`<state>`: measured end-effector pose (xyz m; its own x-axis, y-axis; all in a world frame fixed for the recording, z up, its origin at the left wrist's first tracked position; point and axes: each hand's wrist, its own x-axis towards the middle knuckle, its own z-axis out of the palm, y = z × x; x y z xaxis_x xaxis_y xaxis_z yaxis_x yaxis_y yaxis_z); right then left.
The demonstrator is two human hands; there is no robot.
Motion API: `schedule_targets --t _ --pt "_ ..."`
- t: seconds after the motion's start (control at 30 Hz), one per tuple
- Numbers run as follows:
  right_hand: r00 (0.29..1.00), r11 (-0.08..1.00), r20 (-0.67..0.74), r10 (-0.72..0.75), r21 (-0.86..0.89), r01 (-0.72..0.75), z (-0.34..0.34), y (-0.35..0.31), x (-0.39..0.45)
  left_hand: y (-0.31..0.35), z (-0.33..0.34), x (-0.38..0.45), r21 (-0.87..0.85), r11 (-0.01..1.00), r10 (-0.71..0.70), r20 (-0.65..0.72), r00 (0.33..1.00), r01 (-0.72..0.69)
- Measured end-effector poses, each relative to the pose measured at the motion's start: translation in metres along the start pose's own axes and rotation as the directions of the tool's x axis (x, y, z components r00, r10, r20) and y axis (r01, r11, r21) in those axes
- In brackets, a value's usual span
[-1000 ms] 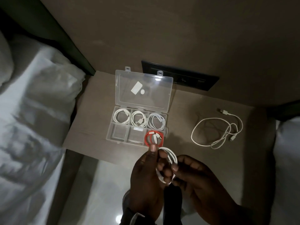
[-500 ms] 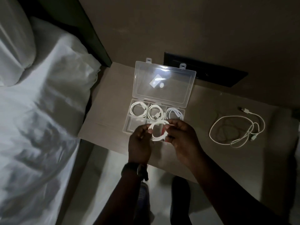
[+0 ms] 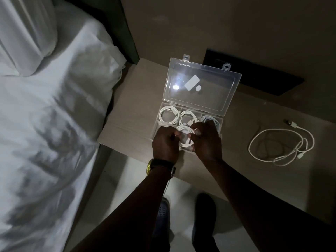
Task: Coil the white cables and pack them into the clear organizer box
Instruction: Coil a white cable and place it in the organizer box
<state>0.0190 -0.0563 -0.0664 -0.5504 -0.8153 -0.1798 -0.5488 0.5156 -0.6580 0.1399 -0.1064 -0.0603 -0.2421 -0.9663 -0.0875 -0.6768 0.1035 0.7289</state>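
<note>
Left hand (image 3: 164, 142) and right hand (image 3: 206, 140) both pinch the coiled white cable (image 3: 185, 137) over the front middle compartment of the clear organizer box (image 3: 231, 93). Risk: coil likely springs open on release, riding over the dividers. Farther right, a loose cable (image 3: 281, 144) lies uncoiled on the table (image 3: 138, 104).

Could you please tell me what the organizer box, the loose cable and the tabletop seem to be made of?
Box: clear hard plastic, glossy; the table shows through the lid, which glares. Loose cable: white, smooth, flexible, probably a rubbery plastic jacket; it lies in slack loops. Tabletop: matte beige, possibly wood laminate; too dim to tell the grain.
</note>
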Motion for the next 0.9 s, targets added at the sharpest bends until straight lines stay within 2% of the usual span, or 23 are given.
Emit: schedule_targets --t 0.13,0.27,0.43,0.53,0.6,0.73,0.9 --pt "0.999 0.999 0.03 -0.028 -0.032 0.029 0.0 0.007 0.0 -0.003 -0.001 -0.014 -0.025 0.996 0.088 0.011 0.996 -0.088" --pt "0.978 0.964 0.077 -0.192 -0.17 0.202 -0.004 0.007 -0.002 -0.002 -0.003 -0.01 0.06 0.991 0.113 0.086 0.99 -0.118" --pt "0.909 0.875 0.283 -0.307 -0.291 0.386 -0.015 0.011 -0.009 0.004 0.004 0.002 0.177 0.975 0.093 0.218 0.971 -0.133" --pt "0.855 0.78 0.374 -0.361 -0.382 0.496 -0.025 0.02 -0.019 0.001 0.007 0.005 0.248 0.958 0.079 0.244 0.966 -0.141" --pt "0.862 0.766 0.366 -0.35 -0.418 0.489 -0.029 0.018 -0.015 -0.003 0.006 0.007 0.274 0.949 0.082 0.269 0.96 -0.158" --pt "0.898 0.85 0.391 -0.201 -0.385 0.358 -0.025 0.001 0.004 -0.006 0.004 0.01 0.359 0.906 0.088 0.357 0.93 -0.223" --pt "0.885 0.782 0.408 -0.222 -0.467 0.411 -0.019 -0.005 0.001 -0.005 0.004 0.006 0.508 0.795 0.115 0.412 0.904 -0.332"
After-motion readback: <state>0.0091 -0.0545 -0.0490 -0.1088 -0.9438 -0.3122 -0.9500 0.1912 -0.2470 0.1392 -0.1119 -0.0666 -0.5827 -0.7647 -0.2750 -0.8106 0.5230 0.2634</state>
